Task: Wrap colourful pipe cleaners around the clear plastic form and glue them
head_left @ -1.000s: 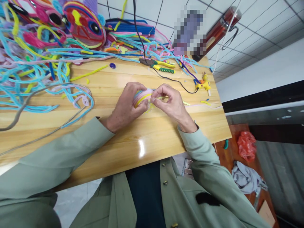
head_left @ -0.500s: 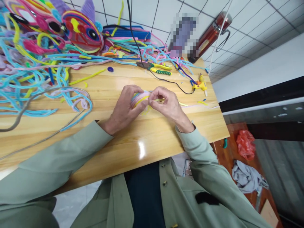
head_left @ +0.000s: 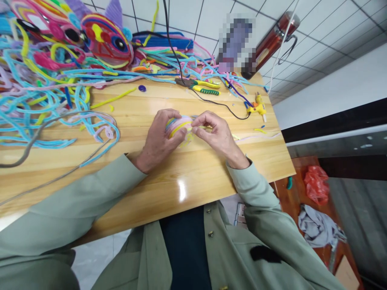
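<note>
My left hand (head_left: pixel 159 139) is closed around a rounded striped piece (head_left: pixel 179 124) of pink, yellow and blue pipe cleaners, thumb in front and fingers behind. Much of the piece is covered by that hand. At its right edge, my right hand (head_left: pixel 220 135) pinches a thin yellow pipe cleaner (head_left: pixel 208 128) between thumb and forefinger. Part of this strand shows inside the curl of the right fingers. Small yellow bits lie on the wooden table (head_left: pixel 181 173) just under the piece.
Tangled pipe cleaners (head_left: pixel 81 96) and a colourful animal-face piece (head_left: pixel 105 44) fill the left and back. Behind my hands lie pliers (head_left: pixel 205 89); a yellow glue gun (head_left: pixel 258 106) lies to the right. A red flask (head_left: pixel 272 44) stands at the back. Cables cross the table.
The right fingertips have drawn slightly away to the right from the striped piece, which shows a little more. The left hand keeps its hold. The whole view has shifted slightly.
</note>
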`<state>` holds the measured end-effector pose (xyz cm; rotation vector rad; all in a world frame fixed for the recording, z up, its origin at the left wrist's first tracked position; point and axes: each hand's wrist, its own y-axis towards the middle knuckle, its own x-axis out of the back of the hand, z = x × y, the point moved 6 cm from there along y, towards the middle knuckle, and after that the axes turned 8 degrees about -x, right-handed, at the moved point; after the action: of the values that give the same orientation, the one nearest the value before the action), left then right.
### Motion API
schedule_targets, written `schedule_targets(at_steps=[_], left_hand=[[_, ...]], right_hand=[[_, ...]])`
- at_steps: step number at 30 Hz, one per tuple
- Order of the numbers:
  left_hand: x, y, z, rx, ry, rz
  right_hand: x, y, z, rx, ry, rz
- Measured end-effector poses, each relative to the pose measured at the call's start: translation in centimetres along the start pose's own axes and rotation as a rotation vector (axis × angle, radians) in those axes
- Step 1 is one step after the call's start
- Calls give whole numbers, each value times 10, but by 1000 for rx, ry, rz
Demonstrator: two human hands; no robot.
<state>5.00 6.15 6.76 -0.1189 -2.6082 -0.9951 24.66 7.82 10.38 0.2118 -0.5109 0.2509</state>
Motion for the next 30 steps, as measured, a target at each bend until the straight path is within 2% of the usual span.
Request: schedule_targets(at_steps=[7,12,21,30], left_hand=[[0,-3,-1,15,3,4],[1,-5,-3,7,0,-7],[0,-6,0,46,-2,14],[1,-6,2,78,-131,-5]], right_hand=[[0,-2,-3,-89,123,-13],[-2,-3,-7,-133,133,-21],[-10,2,-14,-212,215,31],[-11,4,-19,-228,247,34]])
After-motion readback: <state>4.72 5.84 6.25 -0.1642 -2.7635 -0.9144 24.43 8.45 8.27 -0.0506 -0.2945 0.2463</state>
